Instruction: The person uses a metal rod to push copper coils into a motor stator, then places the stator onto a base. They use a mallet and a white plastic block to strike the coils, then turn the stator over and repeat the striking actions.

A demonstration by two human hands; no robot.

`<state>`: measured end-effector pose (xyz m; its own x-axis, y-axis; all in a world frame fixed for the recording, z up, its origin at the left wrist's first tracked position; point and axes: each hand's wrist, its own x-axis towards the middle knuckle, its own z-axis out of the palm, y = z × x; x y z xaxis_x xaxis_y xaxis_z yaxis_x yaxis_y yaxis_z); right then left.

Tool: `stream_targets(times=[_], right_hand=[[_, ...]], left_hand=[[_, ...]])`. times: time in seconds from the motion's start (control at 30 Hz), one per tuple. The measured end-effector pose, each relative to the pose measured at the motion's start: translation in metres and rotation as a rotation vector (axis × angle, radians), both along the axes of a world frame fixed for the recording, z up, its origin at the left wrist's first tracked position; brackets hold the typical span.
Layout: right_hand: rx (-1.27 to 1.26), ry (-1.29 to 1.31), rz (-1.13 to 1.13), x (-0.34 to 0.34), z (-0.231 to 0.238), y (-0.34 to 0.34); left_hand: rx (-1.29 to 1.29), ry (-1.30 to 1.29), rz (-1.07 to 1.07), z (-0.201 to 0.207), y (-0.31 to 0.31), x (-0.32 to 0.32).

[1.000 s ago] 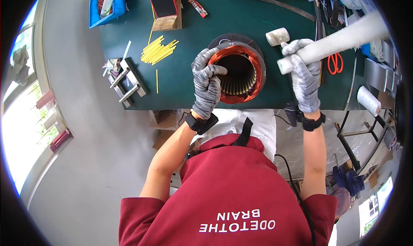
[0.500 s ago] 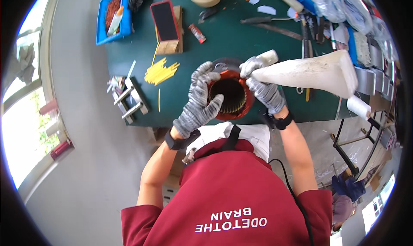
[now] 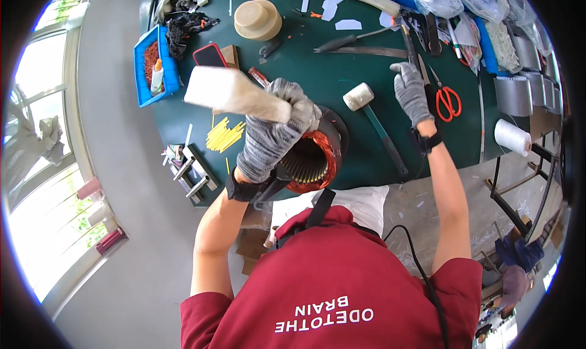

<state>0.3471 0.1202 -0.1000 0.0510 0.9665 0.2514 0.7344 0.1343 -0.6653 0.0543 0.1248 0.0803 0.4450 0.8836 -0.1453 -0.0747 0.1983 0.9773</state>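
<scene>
My left hand (image 3: 278, 126), in a striped grey glove, is closed around the narrow end of a white wedge-shaped block (image 3: 226, 93), whose broad end points left. Below that hand lies a motor stator (image 3: 332, 160), a ring with orange-red windings and a slotted inner bore; the hand hides its left part. My right hand (image 3: 411, 96), gloved alike, is over the table at the right with fingers stretched out and nothing visible in them. Close by it are red-handled scissors (image 3: 450, 102) and dark-handled tools (image 3: 412, 50). A white-headed mallet (image 3: 359, 97) lies between the stator and my right hand.
Yellow strips (image 3: 224, 135) and a metal fixture (image 3: 190, 173) lie at the left. Farther back are a blue bin (image 3: 140, 83), a phone (image 3: 209, 55) and a round beige block (image 3: 258, 21). A white thread spool (image 3: 513, 137) is at the right edge.
The white block has passed from my right hand to my left and swung to the left. My right hand has left the stator and moved right, toward the tools. The view has shifted.
</scene>
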Motion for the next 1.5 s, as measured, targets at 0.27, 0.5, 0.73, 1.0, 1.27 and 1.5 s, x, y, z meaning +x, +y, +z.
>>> stream_targets(times=[0.27, 0.5, 0.73, 1.0, 1.27, 1.5], right_hand=[[0.070, -0.441, -0.074, -0.008, -0.041, 0.156], [-0.339, -0.804, 0.048, -0.021, -0.027, 0.204], [-0.393, -0.044, 0.155, 0.012, 0.003, 0.095], [-0.809, 0.300, 0.422, 0.000, 0.099, -0.011], [-0.714, 0.045, 0.773, 0.009, 0.098, -0.020], [-1.405, 0.345, 0.367, -0.014, 0.129, -0.061]], left_hand=[[0.143, 0.092, 0.137, 0.008, -0.005, -0.001], [0.117, -0.117, 0.287, 0.006, 0.001, -0.025], [0.130, -0.145, 0.246, 0.000, 0.005, -0.006], [0.253, 0.332, 0.111, 0.010, -0.004, -0.008], [0.301, 0.260, 0.095, 0.045, -0.030, -0.011], [0.298, 0.181, 0.099, 0.056, -0.045, -0.020]])
